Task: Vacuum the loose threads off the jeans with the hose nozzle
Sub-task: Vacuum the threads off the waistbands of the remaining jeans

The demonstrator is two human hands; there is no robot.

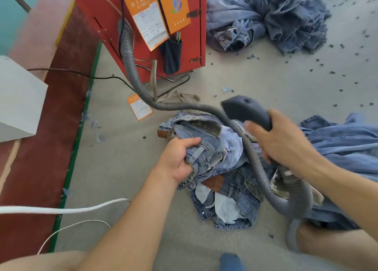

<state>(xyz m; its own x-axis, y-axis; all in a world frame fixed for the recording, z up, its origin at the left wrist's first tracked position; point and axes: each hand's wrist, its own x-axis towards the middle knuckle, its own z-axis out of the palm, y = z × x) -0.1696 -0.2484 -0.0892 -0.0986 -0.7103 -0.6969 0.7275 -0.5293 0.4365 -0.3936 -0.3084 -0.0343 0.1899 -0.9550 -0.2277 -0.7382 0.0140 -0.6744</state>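
Observation:
A bunched pair of light blue jeans (206, 141) is lifted off the floor at the centre, and my left hand (180, 158) grips it by the waistband, fingers curled into the denim. My right hand (284, 141) grips the dark grey hose nozzle (245, 109), whose flat head points up and to the left, above and to the right of the jeans and apart from the cloth. The ribbed grey hose (131, 66) runs from the red machine, across the jeans, and loops under my right wrist. More jeans (233, 197) lie underneath.
The red vacuum machine (143, 25) stands at the back, with orange cards on its side and black cables at its base. A heap of jeans (266, 17) lies at the back right, another pile (345, 143) at the right. Denim scraps dot the concrete floor. White cords (61, 210) cross the left.

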